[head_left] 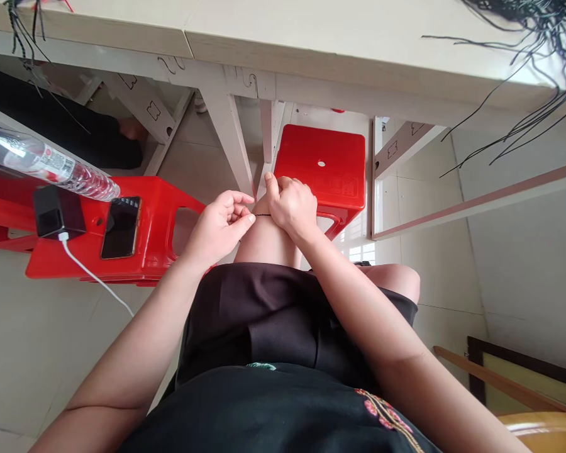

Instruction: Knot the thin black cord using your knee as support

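The person's left hand (219, 228) pinches a thin black cord (263, 215), which runs over the bare knee (270, 242) toward three o'clock, to the right hand (293, 204), curled there, its grip unclear. At the left hand's nine o'clock, a phone (121, 228) lies on a red stool (151, 204).

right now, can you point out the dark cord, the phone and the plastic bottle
dark cord (263, 215), head view, on its short visible stretch
phone (121, 228), head view, middle of its dark screen
plastic bottle (56, 165), head view, on its label
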`<action>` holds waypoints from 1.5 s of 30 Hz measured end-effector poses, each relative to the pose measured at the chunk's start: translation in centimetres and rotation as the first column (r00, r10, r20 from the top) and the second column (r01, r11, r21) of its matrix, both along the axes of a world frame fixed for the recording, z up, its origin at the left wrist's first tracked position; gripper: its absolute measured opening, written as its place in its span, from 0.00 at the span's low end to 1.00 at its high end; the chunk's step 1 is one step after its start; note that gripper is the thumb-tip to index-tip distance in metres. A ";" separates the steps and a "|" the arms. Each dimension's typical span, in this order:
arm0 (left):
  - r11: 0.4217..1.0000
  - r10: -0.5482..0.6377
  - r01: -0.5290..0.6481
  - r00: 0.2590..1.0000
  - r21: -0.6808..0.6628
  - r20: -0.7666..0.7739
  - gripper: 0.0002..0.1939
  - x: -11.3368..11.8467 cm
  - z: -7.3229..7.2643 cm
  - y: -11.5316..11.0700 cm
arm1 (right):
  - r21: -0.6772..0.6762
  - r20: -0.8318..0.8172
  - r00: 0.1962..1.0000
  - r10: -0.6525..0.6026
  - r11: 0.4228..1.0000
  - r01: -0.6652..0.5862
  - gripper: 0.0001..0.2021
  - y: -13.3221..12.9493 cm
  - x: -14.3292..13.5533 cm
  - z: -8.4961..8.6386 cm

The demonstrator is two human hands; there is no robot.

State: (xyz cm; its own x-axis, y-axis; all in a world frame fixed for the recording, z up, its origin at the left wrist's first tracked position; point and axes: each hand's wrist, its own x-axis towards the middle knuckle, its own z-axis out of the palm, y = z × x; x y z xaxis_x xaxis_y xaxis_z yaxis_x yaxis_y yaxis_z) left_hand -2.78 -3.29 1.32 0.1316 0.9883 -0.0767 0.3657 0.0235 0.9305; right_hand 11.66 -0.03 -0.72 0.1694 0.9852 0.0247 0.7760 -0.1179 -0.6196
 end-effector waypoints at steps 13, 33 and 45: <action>0.991 -0.131 0.130 0.990 -0.015 -0.048 0.10 -0.5 0.2 -0.7 | 0.012 0.000 1.000 0.000 1.000 0.000 0.27 -0.5 0.0 0.3; 0.947 -0.099 0.147 0.979 -0.284 0.176 0.15 -1.6 1.0 -0.7 | 0.037 -0.044 0.999 0.008 0.999 -0.006 0.24 -0.8 0.1 0.1; 0.925 -0.078 0.122 0.988 -0.361 0.133 0.14 -3.2 1.1 -0.9 | 0.046 -0.008 1.000 0.024 0.999 -0.023 0.22 -1.0 -0.1 0.0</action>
